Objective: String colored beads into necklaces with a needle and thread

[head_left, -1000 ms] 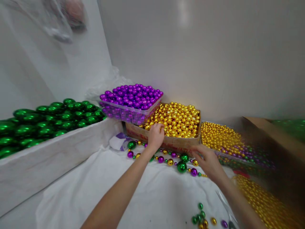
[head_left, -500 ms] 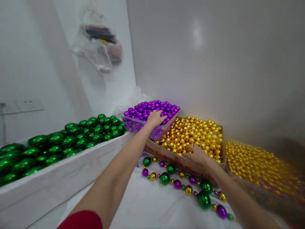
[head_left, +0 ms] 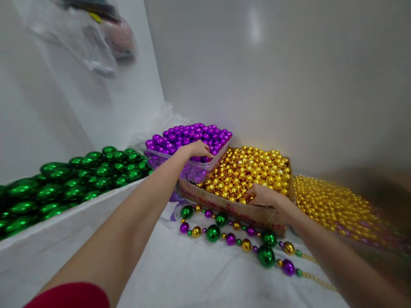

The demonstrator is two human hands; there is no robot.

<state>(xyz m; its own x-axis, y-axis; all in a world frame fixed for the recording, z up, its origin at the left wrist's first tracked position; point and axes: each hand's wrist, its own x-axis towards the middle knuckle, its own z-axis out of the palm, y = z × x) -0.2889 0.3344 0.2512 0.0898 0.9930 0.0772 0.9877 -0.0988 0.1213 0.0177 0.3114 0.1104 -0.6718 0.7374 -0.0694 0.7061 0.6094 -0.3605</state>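
Shiny purple beads (head_left: 173, 137) fill a clear plastic tub (head_left: 221, 159). Over its near right corner my left hand (head_left: 199, 149) reaches in, fingers curled down on a purple bead, fingertips partly hidden. Gold beads (head_left: 250, 167) lie heaped in a cardboard box (head_left: 224, 205) right of the tub. At that box's front edge my right hand (head_left: 263, 196) has thumb and fingers pinched together among the gold beads, seemingly on one of them. A beaded garland (head_left: 213, 233) of green, gold and purple balls, doubled over, rests on the white cloth (head_left: 205, 273) below the box.
A long white box (head_left: 96, 205) of large green balls (head_left: 83, 175) stands on the left. Farther right is another heap of small gold beads (head_left: 334, 205). Clear plastic bags (head_left: 77, 34) hang on the left wall, and a grey panel (head_left: 272, 85) rises behind the containers.
The view has shifted, so the containers appear farther left and higher. My left hand's spread fingers have bent down into the purple beads. My right hand's fingers have drawn together among the gold beads.
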